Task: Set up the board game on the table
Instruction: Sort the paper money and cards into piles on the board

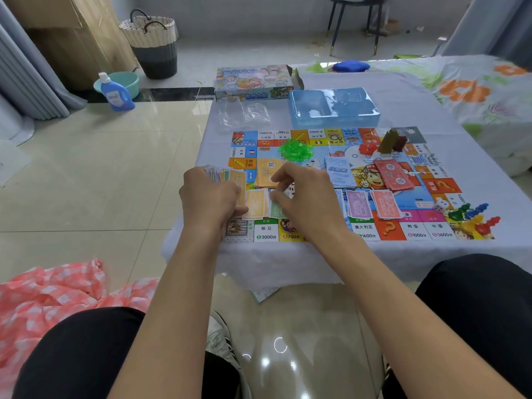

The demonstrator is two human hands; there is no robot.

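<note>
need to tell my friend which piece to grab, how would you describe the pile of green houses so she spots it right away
Start at the colourful game board spread on the white-covered table. Look in the board's far left part, just beyond the orange card stack and this side of the blue plastic tray. The pile of green houses is a heap of small translucent bright green pieces, the only green cluster there; the red and dark pieces lie further right.

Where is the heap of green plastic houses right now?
In the head view, the green houses sit on the game board, far left of centre, beyond the hands and left of the blue cards.

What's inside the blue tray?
The blue tray looks empty: only bare compartments and glare show. Its near wall hides a strip of the floor inside.
</note>
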